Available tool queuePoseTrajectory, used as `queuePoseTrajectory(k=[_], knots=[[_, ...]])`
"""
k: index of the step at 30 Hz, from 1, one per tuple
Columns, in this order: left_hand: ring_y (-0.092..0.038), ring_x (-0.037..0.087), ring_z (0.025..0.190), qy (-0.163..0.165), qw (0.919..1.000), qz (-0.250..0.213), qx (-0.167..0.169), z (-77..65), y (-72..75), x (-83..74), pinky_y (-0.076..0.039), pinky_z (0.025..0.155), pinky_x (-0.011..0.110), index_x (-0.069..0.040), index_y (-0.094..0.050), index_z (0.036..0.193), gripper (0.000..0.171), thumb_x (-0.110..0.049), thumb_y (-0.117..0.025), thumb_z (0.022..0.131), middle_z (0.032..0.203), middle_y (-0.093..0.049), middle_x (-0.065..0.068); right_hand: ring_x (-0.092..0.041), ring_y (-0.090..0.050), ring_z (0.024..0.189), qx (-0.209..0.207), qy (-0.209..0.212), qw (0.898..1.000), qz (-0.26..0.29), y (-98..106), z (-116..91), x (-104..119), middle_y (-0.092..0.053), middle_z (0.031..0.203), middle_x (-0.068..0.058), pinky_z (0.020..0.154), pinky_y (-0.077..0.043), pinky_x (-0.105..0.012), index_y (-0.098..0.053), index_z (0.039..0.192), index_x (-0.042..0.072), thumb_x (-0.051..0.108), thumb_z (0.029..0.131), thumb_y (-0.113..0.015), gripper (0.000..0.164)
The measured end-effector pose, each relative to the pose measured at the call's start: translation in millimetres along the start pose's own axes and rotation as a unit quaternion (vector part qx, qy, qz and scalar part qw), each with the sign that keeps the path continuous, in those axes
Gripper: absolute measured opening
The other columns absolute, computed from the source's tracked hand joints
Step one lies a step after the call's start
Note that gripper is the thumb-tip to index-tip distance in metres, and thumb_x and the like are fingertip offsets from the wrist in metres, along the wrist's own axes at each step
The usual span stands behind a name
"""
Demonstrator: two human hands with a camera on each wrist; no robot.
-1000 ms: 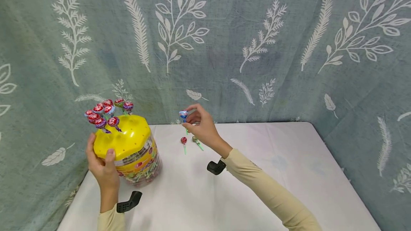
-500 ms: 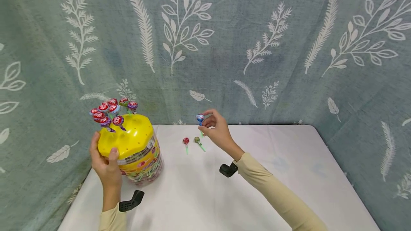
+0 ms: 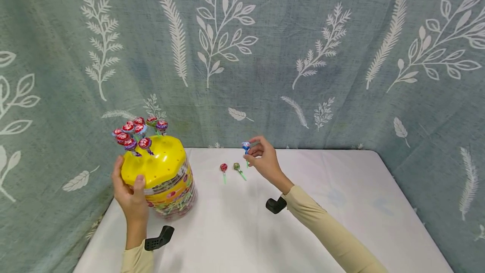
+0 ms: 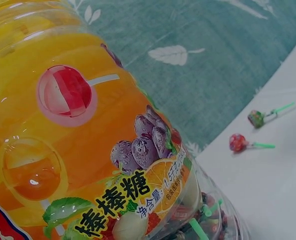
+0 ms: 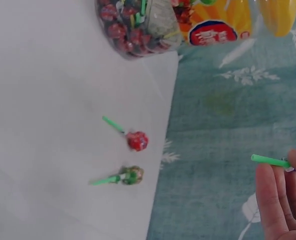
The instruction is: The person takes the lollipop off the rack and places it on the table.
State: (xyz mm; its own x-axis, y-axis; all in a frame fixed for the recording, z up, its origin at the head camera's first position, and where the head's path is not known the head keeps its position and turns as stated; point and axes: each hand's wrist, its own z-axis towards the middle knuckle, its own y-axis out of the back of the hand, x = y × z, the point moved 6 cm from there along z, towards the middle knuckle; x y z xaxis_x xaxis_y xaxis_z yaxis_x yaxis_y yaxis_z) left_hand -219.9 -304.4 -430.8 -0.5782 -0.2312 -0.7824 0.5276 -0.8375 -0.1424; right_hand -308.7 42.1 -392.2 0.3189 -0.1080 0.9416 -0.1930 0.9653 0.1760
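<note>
In the head view, my left hand grips the yellow lid of a clear plastic jar, thumb on the near side. Several wrapped lollipops stand stick-down in the lid. My right hand pinches a blue-wrapped lollipop over the table's far part, its head up and green stick down. A red lollipop and a green lollipop lie between the jar and that hand. In the right wrist view, the held lollipop's green stick pokes out from the fingers; its head is hidden.
A white-covered table carries everything. Behind and at both sides hangs a grey-green curtain with white leaf prints, meeting the table's far edge. More lollipops fill the jar's lower part.
My right hand has moved right, away from the jar, and slightly down with the blue lollipop. My left hand stays on the lid. The head view has shifted a little, so everything appears further right.
</note>
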Motion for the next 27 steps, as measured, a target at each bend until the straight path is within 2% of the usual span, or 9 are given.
queuePoseTrajectory(k=[6,13,16,20,24,27], knots=[[-0.045,0.023,0.114,-0.003,1.0,0.0,0.001,-1.0,0.9,-2.7,-0.041,0.093,0.02,-0.008,-0.033,0.145,0.064,-0.01,-0.051,0.085,0.139,-0.041,0.011,-0.045,-0.06,0.079,-0.021,-0.038,0.999,-0.008,6,2,-23,-0.058,0.089,-0.031,0.064,-0.053,-0.049,-0.049,0.117,-0.008,-0.009,0.079,-0.067,0.042],[-0.044,0.025,0.113,-0.011,0.9992,-0.039,0.008,-0.9,-1.4,-5.4,-0.041,0.093,0.02,-0.005,-0.033,0.145,0.064,-0.008,-0.053,0.084,0.138,-0.041,0.014,-0.028,-0.063,0.071,-0.062,-0.085,0.994,-0.019,15,9,-75,-0.061,0.085,-0.02,0.062,-0.054,-0.045,-0.053,0.115,0.004,-0.005,0.078,-0.071,0.042],[-0.044,0.024,0.113,-0.008,0.9997,-0.021,0.011,-1.5,-2.2,-6.6,-0.041,0.093,0.02,-0.006,-0.032,0.145,0.064,-0.009,-0.052,0.085,0.139,-0.041,0.013,-0.026,-0.063,0.069,-0.079,-0.101,0.991,-0.028,17,10,-88,-0.061,0.083,-0.015,0.06,-0.055,-0.042,-0.054,0.114,0.006,-0.003,0.077,-0.072,0.042],[-0.045,0.024,0.114,0.0,0.9998,0.009,0.017,-2.9,-3.4,-7.2,-0.041,0.093,0.02,-0.012,-0.032,0.146,0.064,-0.012,-0.051,0.086,0.14,-0.041,0.01,-0.025,-0.063,0.068,-0.092,-0.123,0.988,-0.032,19,9,-104,-0.061,0.082,-0.014,0.061,-0.055,-0.044,-0.054,0.113,0.006,-0.002,0.077,-0.073,0.042],[-0.045,0.024,0.114,0.008,0.9996,0.02,0.017,-2.5,-0.9,-5.9,-0.041,0.093,0.02,-0.017,-0.033,0.147,0.064,-0.014,-0.052,0.086,0.14,-0.042,0.008,-0.021,-0.062,0.064,-0.098,-0.138,0.985,-0.037,17,9,-121,-0.061,0.08,-0.014,0.061,-0.054,-0.047,-0.054,0.112,0.004,-0.003,0.076,-0.073,0.041],[-0.045,0.024,0.113,0.0,0.9998,0.013,0.015,-1.9,0.0,-4.8,-0.041,0.092,0.02,-0.013,-0.033,0.146,0.064,-0.012,-0.051,0.085,0.14,-0.041,0.01,-0.022,-0.062,0.061,-0.107,-0.149,0.982,-0.052,18,8,-131,-0.06,0.078,-0.014,0.058,-0.054,-0.044,-0.054,0.111,0.003,-0.004,0.075,-0.073,0.041]])
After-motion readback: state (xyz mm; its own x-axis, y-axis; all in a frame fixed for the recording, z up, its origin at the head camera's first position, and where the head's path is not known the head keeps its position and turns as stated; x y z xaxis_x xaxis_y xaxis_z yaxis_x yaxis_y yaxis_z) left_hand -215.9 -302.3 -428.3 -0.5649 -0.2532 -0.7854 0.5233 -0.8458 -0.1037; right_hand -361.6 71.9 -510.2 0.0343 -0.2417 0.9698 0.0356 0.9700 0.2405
